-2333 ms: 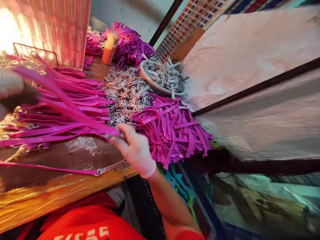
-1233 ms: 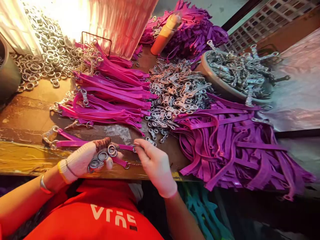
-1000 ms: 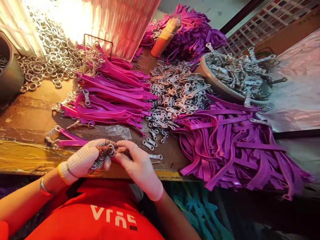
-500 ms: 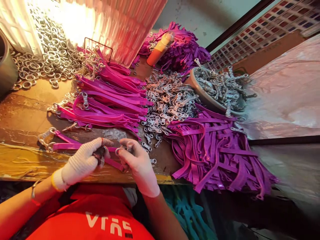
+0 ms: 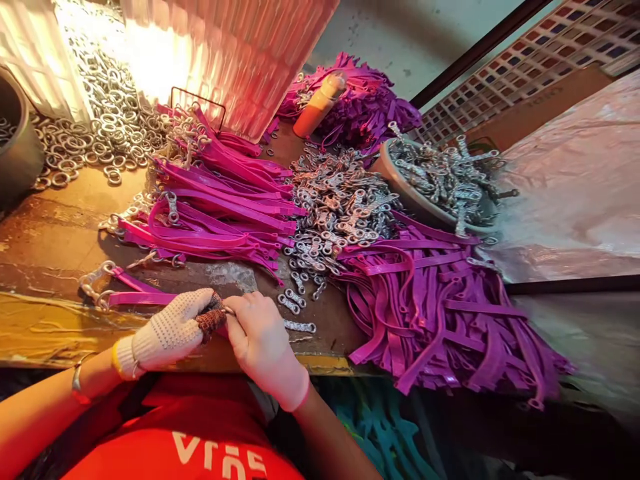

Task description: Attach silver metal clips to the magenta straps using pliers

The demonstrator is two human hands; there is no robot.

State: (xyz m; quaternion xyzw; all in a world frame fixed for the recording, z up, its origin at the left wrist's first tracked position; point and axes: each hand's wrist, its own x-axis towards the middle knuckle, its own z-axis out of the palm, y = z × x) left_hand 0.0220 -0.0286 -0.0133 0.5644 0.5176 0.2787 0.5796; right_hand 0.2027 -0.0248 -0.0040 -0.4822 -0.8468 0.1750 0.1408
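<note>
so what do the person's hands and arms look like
The left hand wears a cream knitted glove, dotted, yellow-edged at the cuff, with brown fingertips; a silvery bangle circles that wrist. The right hand wears a plain pale glove. Both forearms are bare.

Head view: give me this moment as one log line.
left hand: meets right hand | metal bit: between them, mostly hidden | strap: partly behind left hand | links: heaped beyond

Shirt lettering [image 5: 207, 457], cardboard lettering [image 5: 549, 99], neither clearly legible
</note>
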